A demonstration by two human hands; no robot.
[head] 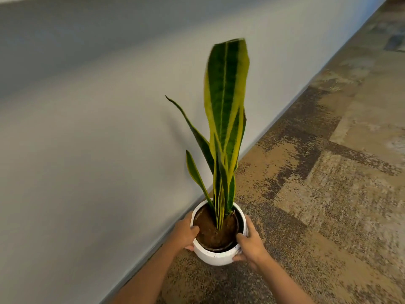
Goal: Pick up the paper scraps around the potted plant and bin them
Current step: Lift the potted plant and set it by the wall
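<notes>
Beside the wall (87,128), on the carpet (328,205), my left hand (184,234) and right hand (249,245) clasp the white pot (215,256), fingers wrapped round its rim. No paper scraps show. Tilting could spill soil (213,230) or bend the tall leaves (225,95).

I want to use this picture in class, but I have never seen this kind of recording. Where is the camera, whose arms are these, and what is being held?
The one picture comes from a wide-angle camera worn on a person's head, looking forward and down, so the arms are that person's own. The left hand and right hand grip opposite sides of a white pot holding soil and a tall green-and-yellow plant. It sits by a pale wall on patterned carpet. No paper scraps or bin show in this picture.
</notes>
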